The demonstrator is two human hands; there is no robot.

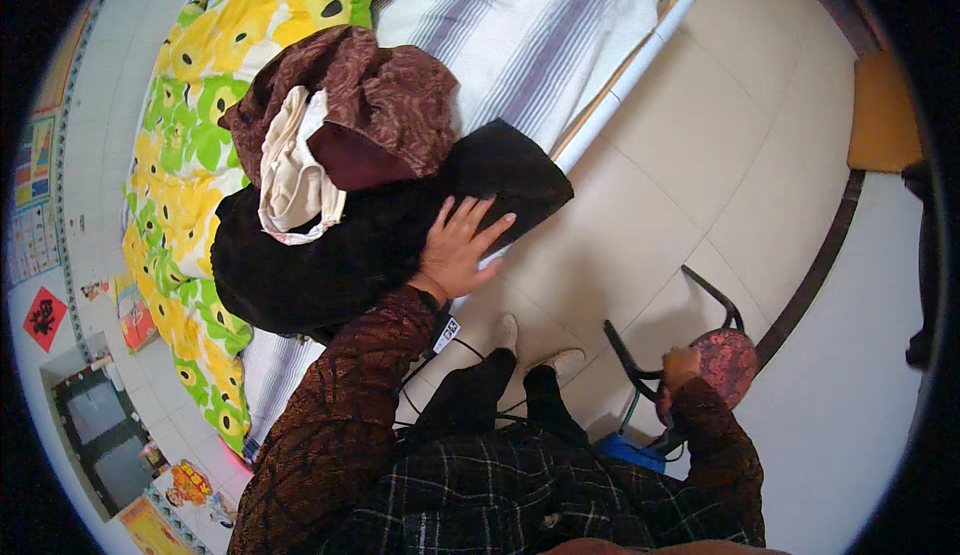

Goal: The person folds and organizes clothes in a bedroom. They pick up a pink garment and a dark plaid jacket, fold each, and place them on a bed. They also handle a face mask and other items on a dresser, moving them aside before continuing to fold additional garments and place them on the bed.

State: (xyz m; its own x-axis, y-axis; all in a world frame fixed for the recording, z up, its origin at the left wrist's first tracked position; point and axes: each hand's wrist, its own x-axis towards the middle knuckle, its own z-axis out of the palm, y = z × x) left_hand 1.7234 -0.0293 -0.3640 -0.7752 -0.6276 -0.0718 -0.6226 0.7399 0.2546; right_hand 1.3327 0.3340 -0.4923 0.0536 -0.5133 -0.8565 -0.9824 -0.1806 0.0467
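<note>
My left hand (461, 247) lies flat on a black garment (322, 277) at the bed's edge, fingers spread. A folded end of that dark cloth reaches the edge beyond my fingertips. On top rest a bunched cream-coloured cloth item (289, 180) and a crumpled brown patterned garment (345, 75) with a plain maroon patch showing. My right hand (681, 369), down at my right side, has its fingers curled at the rim of a round stool with a red patterned seat (724, 364). The stool's black legs point forward and left; its far side is partly hidden by my sleeve.
The bed carries a striped sheet (517, 22) and a yellow-green flowered quilt (180, 120). Tiled floor (675, 187) runs along its right side. Behind the stool is a blue object (632, 453). Dark cables (409, 397) hang by my legs. A white wall (840, 345) stands at right.
</note>
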